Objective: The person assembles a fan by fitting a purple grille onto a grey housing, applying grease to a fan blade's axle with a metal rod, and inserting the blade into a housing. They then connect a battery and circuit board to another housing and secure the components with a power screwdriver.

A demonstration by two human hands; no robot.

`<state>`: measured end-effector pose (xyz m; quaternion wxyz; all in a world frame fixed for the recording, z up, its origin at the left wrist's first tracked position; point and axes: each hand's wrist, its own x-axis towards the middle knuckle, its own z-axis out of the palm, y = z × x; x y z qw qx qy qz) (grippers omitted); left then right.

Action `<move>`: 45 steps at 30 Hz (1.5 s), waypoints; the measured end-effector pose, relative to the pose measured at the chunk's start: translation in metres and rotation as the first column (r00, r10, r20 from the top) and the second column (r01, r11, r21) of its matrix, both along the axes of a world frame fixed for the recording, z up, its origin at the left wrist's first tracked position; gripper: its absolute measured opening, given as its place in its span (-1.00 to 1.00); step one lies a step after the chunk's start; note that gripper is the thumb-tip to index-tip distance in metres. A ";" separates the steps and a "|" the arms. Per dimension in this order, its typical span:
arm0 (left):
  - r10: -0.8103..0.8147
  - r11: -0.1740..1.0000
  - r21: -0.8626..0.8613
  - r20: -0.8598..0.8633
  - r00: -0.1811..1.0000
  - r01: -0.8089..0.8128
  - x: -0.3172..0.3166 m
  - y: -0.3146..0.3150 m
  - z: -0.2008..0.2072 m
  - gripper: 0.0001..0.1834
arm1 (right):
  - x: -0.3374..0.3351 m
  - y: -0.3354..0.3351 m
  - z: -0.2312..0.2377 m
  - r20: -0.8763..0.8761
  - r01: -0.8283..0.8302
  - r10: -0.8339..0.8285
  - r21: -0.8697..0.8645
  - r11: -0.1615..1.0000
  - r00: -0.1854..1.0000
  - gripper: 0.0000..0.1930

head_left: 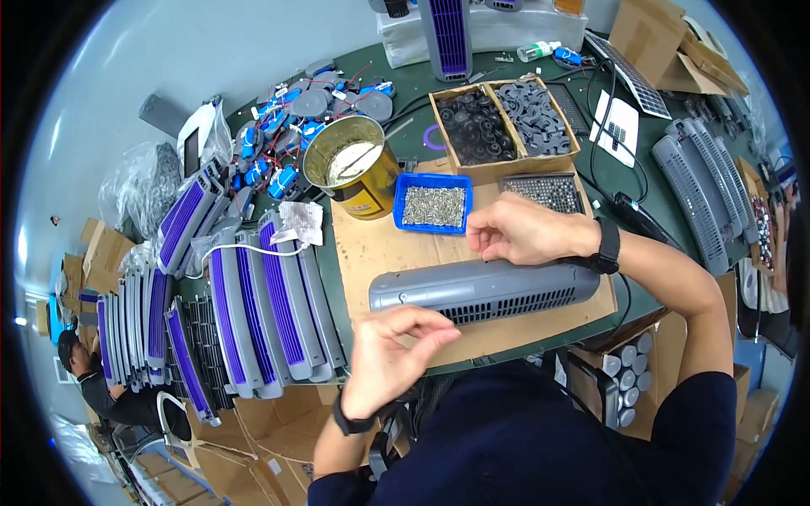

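My right hand (527,229) is just past the far side of a long gray cover (481,287), close to a blue tray (429,228). Its fingers are curled in, and I cannot tell if they pinch something tiny. My left hand (381,358) is at the cover's near left side. Its thumb and pointing finger bend toward each other, but I can't tell if the tips meet or if the hand touches the cover. The cover lies sideways in front of me on flat cardboard (359,253) on the green bench (371,61). It has a rounded top and rows of little slots.

The blue tray is full of small silvery screws (434,205). Left of it is a big yellow can (369,196). Behind it is a box (523,169) with two parts, one with black bits (474,126) and one with gray bits (533,118). Gray and purple panels (283,295) stand in a row on my left.
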<state>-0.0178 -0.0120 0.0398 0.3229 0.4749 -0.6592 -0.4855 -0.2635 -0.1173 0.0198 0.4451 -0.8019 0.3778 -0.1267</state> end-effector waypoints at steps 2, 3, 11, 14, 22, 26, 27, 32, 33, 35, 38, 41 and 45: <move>0.021 0.999 0.037 -0.123 0.992 -0.016 -0.011 0.012 -0.022 -0.93 | 0.002 0.001 0.000 0.012 -0.019 0.019 0.005 1.000 1.000 -0.88; 0.022 0.999 0.034 -0.130 0.991 -0.018 -0.014 0.016 -0.031 -0.92 | 0.003 0.000 0.001 0.011 -0.044 0.044 -0.022 0.999 0.999 -0.88; 0.179 0.983 0.064 -0.182 0.967 -0.170 -0.036 0.028 -0.059 -0.87 | -0.001 -0.006 -0.002 0.033 -0.106 0.107 -0.035 0.994 0.994 -0.85; 0.215 0.973 0.127 -0.195 0.957 -0.193 -0.040 0.032 -0.060 -0.87 | -0.001 -0.004 -0.003 0.036 -0.112 0.114 -0.050 0.992 0.993 -0.84; 0.215 0.974 -0.052 -0.076 0.974 -0.219 -0.058 0.033 -0.073 -0.93 | 0.000 0.004 -0.004 0.005 -0.099 0.100 -0.101 0.990 0.995 -0.86; 0.224 0.963 -0.153 -0.004 0.974 -0.223 -0.064 0.032 -0.070 -0.95 | -0.001 0.003 -0.003 -0.013 -0.114 0.114 -0.112 0.987 0.993 -0.86; 0.229 0.960 -0.169 0.031 0.973 -0.221 -0.065 0.030 -0.069 -0.95 | 0.000 0.003 -0.003 -0.013 -0.113 0.113 -0.115 0.987 0.994 -0.86; 0.260 0.945 -0.222 0.055 0.964 -0.242 -0.068 0.026 -0.067 -0.94 | 0.002 0.002 -0.005 -0.027 -0.100 0.097 -0.126 0.987 0.995 -0.87; 0.270 0.937 -0.244 0.051 0.962 -0.250 -0.069 0.025 -0.066 -0.94 | 0.002 0.003 -0.005 -0.031 -0.101 0.098 -0.130 0.986 0.995 -0.87; 0.279 0.925 -0.298 0.108 0.954 -0.237 -0.066 0.027 -0.066 -0.92 | 0.005 0.004 -0.003 -0.043 -0.091 0.086 -0.131 0.987 0.995 -0.88; 0.291 0.893 -0.403 0.176 0.940 -0.201 -0.054 0.014 -0.057 -0.87 | 0.008 -0.005 0.000 -0.106 -0.093 0.079 -0.135 0.986 0.991 -0.92; 0.363 0.836 -0.513 0.250 0.898 -0.195 -0.033 -0.016 -0.019 -0.84 | 0.015 -0.026 -0.011 -0.215 -0.086 0.000 -0.390 0.917 0.977 -0.95; 0.545 0.677 -0.736 0.479 0.688 -0.023 -0.007 -0.095 -0.002 -0.80 | 0.044 -0.048 -0.031 -0.274 -0.103 -0.141 -0.715 0.691 0.951 -0.89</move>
